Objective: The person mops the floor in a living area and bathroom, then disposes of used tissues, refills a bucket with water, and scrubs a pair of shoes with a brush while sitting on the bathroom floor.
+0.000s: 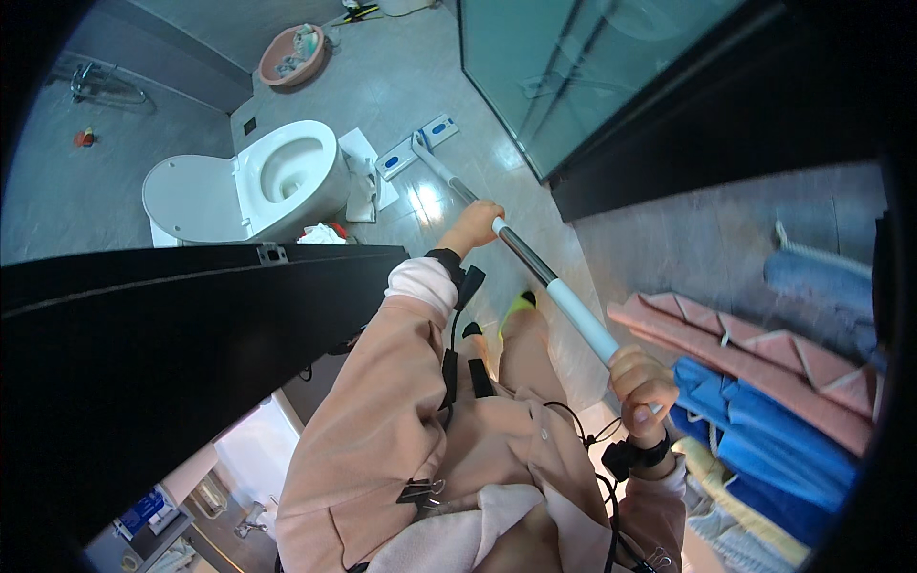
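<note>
A flat mop [525, 250] with a white and silver pole runs slantwise across the middle of the view. My left hand [472, 227] is wrapped round the pole partway down. Higher up, near the white top end, my right hand [642, 384] grips it with closed fingers. The mop's flat head [417, 147], white with blue ovals, lies on the grey tiled floor [497, 172]. It rests beside the white toilet [296, 177], whose lid is up.
A pink basin [292, 55] with cloths stands at the back. Glass panelling [573, 72] rises at the right, and a dark door edge [201, 277] juts in from the left. Pink and blue towels [774, 420] hang close by my right hand. Paper [368, 177] lies beside the toilet.
</note>
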`<state>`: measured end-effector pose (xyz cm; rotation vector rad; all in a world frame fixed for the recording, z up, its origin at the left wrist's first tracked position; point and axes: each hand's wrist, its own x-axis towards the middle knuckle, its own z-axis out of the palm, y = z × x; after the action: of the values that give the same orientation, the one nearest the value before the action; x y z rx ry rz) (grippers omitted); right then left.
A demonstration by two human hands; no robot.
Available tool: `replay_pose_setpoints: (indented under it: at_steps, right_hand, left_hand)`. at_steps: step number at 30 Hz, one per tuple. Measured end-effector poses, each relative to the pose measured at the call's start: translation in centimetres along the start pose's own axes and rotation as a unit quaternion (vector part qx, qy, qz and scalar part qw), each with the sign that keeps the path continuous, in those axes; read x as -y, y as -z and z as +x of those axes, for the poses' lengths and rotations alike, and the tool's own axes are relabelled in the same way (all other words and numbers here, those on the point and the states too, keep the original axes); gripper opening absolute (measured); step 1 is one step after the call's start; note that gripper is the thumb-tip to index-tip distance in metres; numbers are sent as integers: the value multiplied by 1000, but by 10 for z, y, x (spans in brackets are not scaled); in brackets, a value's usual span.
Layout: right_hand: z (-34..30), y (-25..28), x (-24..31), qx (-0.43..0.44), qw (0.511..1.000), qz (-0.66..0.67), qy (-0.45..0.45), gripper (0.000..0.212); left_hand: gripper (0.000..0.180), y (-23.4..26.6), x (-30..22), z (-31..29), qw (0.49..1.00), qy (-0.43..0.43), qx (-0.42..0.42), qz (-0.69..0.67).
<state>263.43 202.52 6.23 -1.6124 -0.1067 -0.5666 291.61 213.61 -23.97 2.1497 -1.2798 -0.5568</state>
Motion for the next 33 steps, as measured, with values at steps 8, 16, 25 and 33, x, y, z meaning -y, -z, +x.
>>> replay_pose_setpoints:
  at_steps: [8,16,25,33]
  right_hand:
    - [128,19,-72,44,999,21,-1,31]
    - [257,9,-151,129,991,27,23,25]
    - [371,-38,-236,60,992,82,79,31]
    - [445,-15,-162,53,978,151,130,31]
  left_hand:
    - [24,48,69,79,994,91,-54,-29]
    - [46,99,110,135,944,189,-253,-94]
    - [49,168,203,186,915,211,-317,-129]
    - [20,223,211,225,934,198,-299,-16]
